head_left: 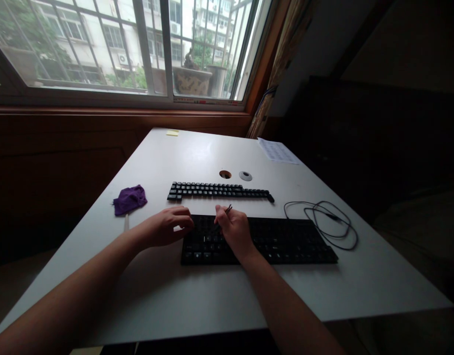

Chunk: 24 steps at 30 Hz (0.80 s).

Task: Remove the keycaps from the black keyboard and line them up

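Both hands (pixel 203 229) on keyboard (pixel 286 241) — keycaps (pixel 215 190) beyond.

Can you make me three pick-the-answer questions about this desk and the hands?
1. Where is the cloth? A left of the keycaps row; B on the keyboard; C by the cable
2. What colour is the cloth? A yellow; B purple; C white
3. What does the right hand hold? A nothing; B the cloth; C a thin wire tool

Answers: 1 A, it lies at the desk's left edge. 2 B, plainly purple. 3 C, the tool sticks out above the fingers; the left hand rests at the keyboard's corner.
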Each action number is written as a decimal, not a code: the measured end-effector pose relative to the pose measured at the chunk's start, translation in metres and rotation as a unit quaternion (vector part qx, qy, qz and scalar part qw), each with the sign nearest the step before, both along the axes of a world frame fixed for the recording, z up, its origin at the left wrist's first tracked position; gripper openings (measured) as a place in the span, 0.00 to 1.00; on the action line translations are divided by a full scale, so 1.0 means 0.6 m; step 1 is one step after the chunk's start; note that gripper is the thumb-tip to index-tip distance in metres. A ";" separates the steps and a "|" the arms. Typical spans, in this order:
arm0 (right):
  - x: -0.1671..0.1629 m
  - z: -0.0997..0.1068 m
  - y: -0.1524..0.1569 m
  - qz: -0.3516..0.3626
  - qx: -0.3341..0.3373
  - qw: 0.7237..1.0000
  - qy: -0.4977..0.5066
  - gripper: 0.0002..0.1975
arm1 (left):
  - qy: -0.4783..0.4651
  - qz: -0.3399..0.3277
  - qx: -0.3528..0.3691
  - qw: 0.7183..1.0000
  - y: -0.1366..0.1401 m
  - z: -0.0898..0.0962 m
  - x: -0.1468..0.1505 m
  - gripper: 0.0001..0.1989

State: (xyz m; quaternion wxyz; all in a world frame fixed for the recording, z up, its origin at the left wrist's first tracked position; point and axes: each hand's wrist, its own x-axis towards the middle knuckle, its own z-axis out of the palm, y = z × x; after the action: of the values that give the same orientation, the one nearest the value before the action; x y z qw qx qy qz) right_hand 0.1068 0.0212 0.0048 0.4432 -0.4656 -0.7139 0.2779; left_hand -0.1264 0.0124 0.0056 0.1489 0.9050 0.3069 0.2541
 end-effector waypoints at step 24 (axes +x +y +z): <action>0.011 0.021 -0.002 0.055 0.074 0.992 -0.091 0.23 | -0.009 0.002 -0.007 1.000 0.000 -0.002 0.001 0.05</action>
State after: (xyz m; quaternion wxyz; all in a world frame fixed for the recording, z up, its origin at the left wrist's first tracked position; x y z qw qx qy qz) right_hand 0.1134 0.0200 0.0177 0.3934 -0.4147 -0.7945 0.2047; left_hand -0.1257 0.0123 0.0046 0.1572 0.9011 0.3092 0.2603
